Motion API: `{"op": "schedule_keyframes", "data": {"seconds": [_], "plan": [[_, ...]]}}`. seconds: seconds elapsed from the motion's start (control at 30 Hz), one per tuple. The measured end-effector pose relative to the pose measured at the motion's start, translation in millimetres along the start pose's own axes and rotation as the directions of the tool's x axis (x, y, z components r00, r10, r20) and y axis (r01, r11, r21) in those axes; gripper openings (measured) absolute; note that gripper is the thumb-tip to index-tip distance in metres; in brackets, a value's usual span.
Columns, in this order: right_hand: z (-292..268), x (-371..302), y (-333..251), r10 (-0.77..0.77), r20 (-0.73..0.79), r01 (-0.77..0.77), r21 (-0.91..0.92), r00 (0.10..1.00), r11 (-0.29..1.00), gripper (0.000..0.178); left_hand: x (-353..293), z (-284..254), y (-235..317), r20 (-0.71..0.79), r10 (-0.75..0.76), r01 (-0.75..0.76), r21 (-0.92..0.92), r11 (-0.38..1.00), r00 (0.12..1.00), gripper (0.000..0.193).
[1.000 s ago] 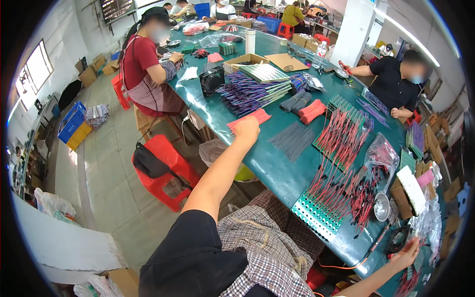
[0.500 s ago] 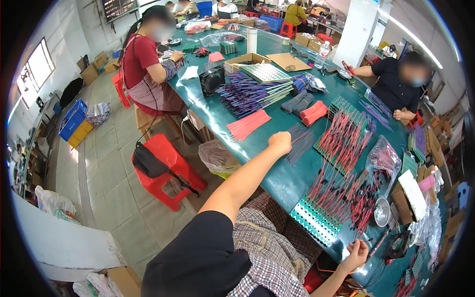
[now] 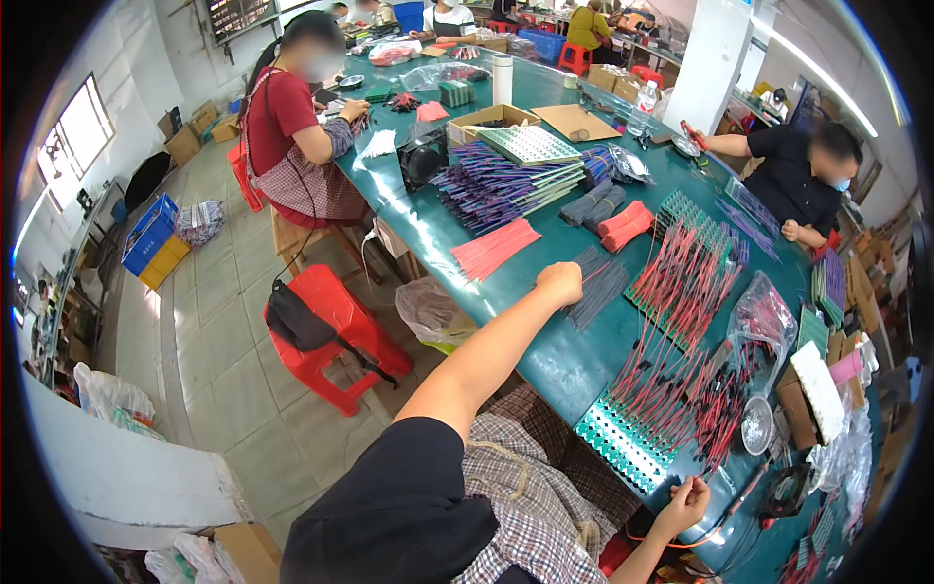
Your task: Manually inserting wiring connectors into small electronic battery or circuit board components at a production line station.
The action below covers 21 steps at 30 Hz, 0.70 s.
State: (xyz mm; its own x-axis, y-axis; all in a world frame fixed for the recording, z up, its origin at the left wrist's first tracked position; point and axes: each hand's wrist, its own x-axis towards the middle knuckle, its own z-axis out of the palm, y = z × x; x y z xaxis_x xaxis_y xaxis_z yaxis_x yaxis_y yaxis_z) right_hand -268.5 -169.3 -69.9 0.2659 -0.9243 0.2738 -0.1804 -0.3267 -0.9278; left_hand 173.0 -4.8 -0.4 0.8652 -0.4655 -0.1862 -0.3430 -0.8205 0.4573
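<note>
My left hand point(image 3: 559, 284) reaches far over the green table, its fingers closed at the near-left edge of a fan of black wires point(image 3: 592, 292). A thin reddish line shows beside its fingertips; what they grip is hidden. Close to the table's near edge, my right hand point(image 3: 685, 506) has thumb and fingers pinched together; anything in them is too small to name. Just left of it lies a green board with shiny metal pads point(image 3: 626, 443). Red and black wires point(image 3: 671, 384) trail over this board and another green board point(image 3: 687, 263) beyond.
Red wires point(image 3: 494, 249) and a purple-and-green stack of strips point(image 3: 506, 185) lie farther off. A soldering iron point(image 3: 747, 490), a small metal bowl point(image 3: 757, 425) and a plastic bag point(image 3: 764, 316) are at the right. Two co-workers sit across the table; a red stool point(image 3: 336, 341) stands left.
The view has shifted slightly. My left hand stays at the black wires. The right hand's fingers have drawn in toward the board's wires, and the dark tip seen at them before no longer stands out.
</note>
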Motion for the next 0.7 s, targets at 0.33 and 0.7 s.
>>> {"op": "schedule_keyframes", "data": {"seconds": [0.33, 0.7], "plan": [[3, -3, 0, -0.099, -0.018, 0.097, -0.076, 0.995, 0.992, 0.007, -4, -4, 4, 0.002, 0.026, -0.025, -0.021, 0.999, 1.0, 0.025], [4, -4, 0, -0.149, -0.023, 0.145, -0.127, 0.989, 0.981, 0.009, -27, -14, -2, 0.097, 0.144, -0.074, -0.518, 0.852, 0.985, 0.009]]}}
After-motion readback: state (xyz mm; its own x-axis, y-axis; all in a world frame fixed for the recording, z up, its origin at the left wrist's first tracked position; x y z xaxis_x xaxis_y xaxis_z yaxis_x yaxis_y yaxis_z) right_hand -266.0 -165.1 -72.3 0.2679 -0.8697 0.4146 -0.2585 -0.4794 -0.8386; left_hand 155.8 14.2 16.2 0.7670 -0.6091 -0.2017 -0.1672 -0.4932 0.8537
